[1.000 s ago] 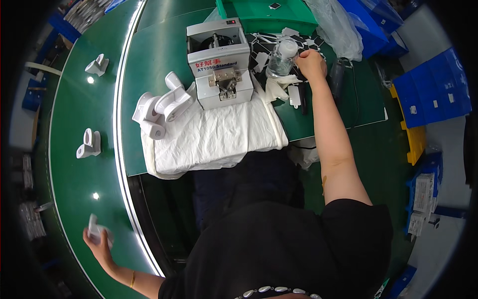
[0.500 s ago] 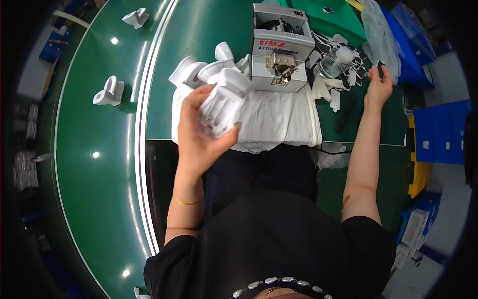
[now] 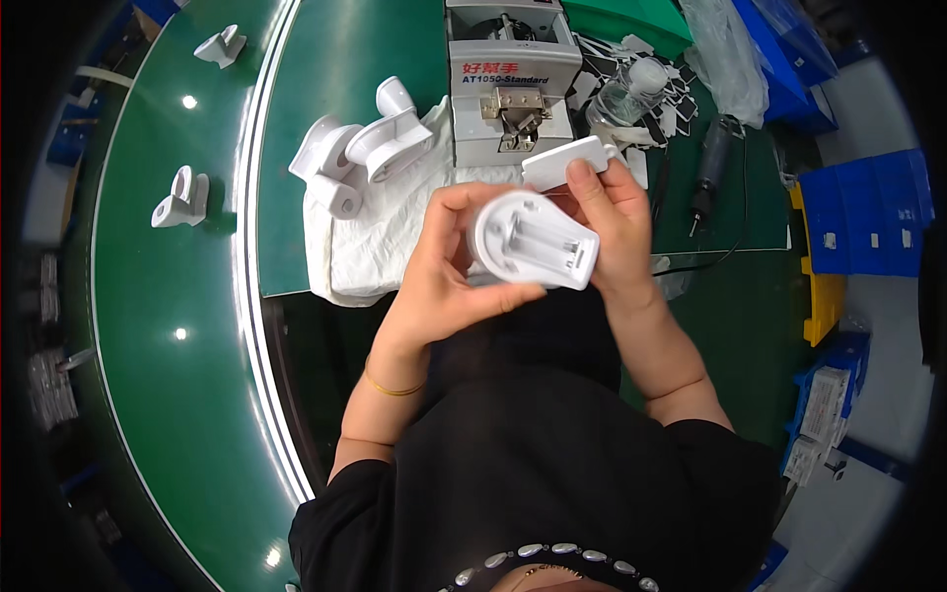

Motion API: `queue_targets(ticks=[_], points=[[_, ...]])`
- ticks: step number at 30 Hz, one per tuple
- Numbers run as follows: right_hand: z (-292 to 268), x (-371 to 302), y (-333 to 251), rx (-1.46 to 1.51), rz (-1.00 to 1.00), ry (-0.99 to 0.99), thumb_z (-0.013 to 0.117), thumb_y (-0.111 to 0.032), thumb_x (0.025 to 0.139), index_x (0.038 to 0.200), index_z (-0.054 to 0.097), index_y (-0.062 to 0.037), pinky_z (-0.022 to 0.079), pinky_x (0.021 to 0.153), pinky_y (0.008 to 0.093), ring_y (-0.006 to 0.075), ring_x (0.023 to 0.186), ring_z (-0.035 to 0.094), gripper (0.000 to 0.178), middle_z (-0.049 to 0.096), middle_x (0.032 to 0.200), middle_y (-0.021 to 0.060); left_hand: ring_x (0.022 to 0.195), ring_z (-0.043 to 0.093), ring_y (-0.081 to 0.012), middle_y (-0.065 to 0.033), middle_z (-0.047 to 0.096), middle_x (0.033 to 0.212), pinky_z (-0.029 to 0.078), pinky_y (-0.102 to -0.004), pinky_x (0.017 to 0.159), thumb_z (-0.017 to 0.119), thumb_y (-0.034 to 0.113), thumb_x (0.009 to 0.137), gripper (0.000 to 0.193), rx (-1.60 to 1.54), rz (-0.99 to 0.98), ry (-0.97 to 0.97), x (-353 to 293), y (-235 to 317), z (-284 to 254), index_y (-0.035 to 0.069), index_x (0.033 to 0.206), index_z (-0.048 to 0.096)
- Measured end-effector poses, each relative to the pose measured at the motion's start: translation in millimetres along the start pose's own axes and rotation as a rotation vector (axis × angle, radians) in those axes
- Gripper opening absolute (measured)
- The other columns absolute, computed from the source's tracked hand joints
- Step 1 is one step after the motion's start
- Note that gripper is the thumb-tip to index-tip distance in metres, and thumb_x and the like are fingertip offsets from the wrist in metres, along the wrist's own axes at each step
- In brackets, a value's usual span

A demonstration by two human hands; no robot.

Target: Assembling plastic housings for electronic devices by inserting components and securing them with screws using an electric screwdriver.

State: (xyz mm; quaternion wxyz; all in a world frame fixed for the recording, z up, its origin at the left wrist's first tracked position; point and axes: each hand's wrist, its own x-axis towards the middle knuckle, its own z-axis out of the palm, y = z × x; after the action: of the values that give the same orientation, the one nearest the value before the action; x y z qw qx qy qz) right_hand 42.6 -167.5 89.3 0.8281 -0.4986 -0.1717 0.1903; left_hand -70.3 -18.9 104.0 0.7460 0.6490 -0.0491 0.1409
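My left hand [image 3: 432, 276] is closed around a white plastic housing [image 3: 538, 240], whose open battery compartment faces up. Metal contacts show at the compartment's right end. Just to its right, my right hand [image 3: 623, 232] pinches a flat white cover [image 3: 564, 164] between thumb and fingers. The cover sits above and apart from the compartment. Several similar white housings [image 3: 390, 146] lie at the left on a white cloth [image 3: 360, 257] spread over the table's near edge.
A grey bench machine [image 3: 513, 79] stands behind my hands. Beyond it at right are a clear jar [image 3: 617, 104], scattered black-and-white flat pieces [image 3: 681, 99], a powered screwdriver [image 3: 710, 173] and a green bin [image 3: 631, 25]. White housings [image 3: 182, 197] stand on the green belt at left; blue bins [image 3: 868, 217] sit far right.
My right hand has come from the far right to the middle with the flat cover. My left hand has moved right, and the housing has turned so its contacts point right.
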Motion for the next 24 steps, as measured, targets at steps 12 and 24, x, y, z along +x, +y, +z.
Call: queue_targets(ticks=[12,24], points=[[16,-12,9,-0.013,-0.081,0.109,0.057,-0.004,0.097,0.145,0.036,-0.0053,0.053,0.087,0.0303,0.0159,0.099,0.063,0.052,0.065,0.111,0.0104,0.120,0.049,-0.0346,-0.0188,0.044,0.132,0.043,-0.0427,0.101,0.091,0.011,0.056,0.108,0.651,0.157,0.176,-5,-38,10,0.001,0.143,0.028],[20,-33,-23,-0.599,-0.163,-0.367,0.067,0.003,0.087,0.120,0.060,-0.0006,0.044,0.085,0.0243,0.0110,0.093,0.057,0.034,0.060,0.103,0.0041,0.132,0.041,-0.0291,-0.0134,0.039,0.140,0.037,-0.0401,0.109,0.077,0.003,0.058,0.096,0.180,-0.152,-0.087,-14,-12,-20,0.006,0.144,0.035]])
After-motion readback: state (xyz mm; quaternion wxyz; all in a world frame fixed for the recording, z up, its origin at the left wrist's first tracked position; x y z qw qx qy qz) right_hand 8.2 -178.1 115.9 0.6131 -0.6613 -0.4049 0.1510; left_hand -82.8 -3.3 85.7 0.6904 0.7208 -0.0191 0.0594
